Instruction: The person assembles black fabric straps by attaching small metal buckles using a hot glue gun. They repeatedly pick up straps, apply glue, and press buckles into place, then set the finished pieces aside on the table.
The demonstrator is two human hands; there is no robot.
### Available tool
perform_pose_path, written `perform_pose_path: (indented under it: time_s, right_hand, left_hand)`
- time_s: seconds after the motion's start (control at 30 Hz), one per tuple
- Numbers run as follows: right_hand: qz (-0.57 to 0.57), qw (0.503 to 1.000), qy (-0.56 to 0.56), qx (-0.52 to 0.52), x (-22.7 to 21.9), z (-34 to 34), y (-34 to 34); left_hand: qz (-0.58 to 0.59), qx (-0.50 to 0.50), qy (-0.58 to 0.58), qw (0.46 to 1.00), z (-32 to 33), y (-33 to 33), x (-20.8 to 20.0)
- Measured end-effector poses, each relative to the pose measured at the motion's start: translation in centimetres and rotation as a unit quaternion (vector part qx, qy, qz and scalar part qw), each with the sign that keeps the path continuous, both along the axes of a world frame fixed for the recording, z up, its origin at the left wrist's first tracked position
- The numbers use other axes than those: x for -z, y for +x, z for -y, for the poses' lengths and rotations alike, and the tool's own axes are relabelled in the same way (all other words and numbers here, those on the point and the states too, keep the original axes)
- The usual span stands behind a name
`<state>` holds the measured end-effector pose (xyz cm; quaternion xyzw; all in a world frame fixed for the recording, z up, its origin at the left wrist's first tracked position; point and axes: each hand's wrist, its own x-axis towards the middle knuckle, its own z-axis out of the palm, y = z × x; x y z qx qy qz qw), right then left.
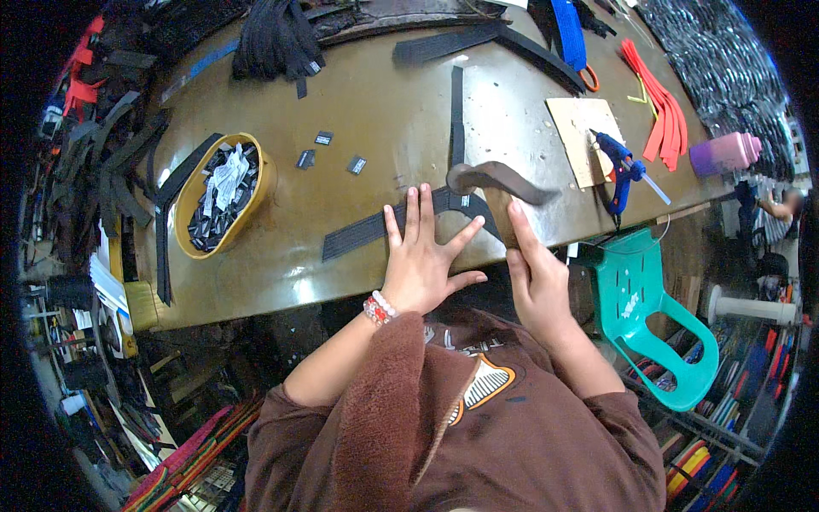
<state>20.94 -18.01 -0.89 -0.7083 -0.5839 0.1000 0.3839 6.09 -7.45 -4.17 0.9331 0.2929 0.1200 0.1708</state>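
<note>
the left hand [420,256] lies flat at the table's [294,252] near edge, fingers spread wide across a black strap [367,232] and closed around nothing. the right hand [539,286], just beside it, is wrapped round the handle of a hammer [503,182], index finger stretched along the wood; the curved dark head sits over the strap's joined end, near a small label [465,201]. toward the table's left edge stands a yellow tub [265,179] of black labels. near the right corner of the near edge is a blue glue gun [629,169], with red straps [664,119] beyond it.
</note>
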Motion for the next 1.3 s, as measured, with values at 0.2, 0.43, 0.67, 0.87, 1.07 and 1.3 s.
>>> perform_pose_path:
  time_s: [0.2, 0.43, 0.67, 0.87, 1.07, 1.3]
  right_hand:
    - [-0.076, 0.986, -0.145, 0.021, -1.0, -4.7, 4.0]
    - [0.288, 0.936, 0.019, 0.201, 4.5, -10.5, 13.5]
    - [0.3, 0.936, 0.026, 0.184, 4.2, -9.9, 13.2]
    - [0.309, 0.93, 0.127, 0.151, 1.9, -12.7, 9.5]
    - [0.111, 0.982, -0.153, -0.003, 1.1, -22.6, -0.3]
    - [-0.128, 0.888, -0.144, -0.417, -3.6, -15.0, 3.3]
  left_hand:
    - [-0.008, 0.009, 0.082, 0.997, 0.8, -0.2, 1.5]
    - [0.066, 0.095, -0.112, 0.987, -0.5, 0.1, -2.0]
    - [0.523, -0.226, -0.498, 0.654, -8.1, -1.8, -4.1]
    - [0.28, -0.157, -0.6, 0.733, -5.4, -5.9, -3.0]
    - [0.237, -0.156, -0.042, 0.958, -10.4, -0.1, 0.3]
    - [0.269, -0.157, 0.045, 0.949, -9.0, 1.1, 0.8]
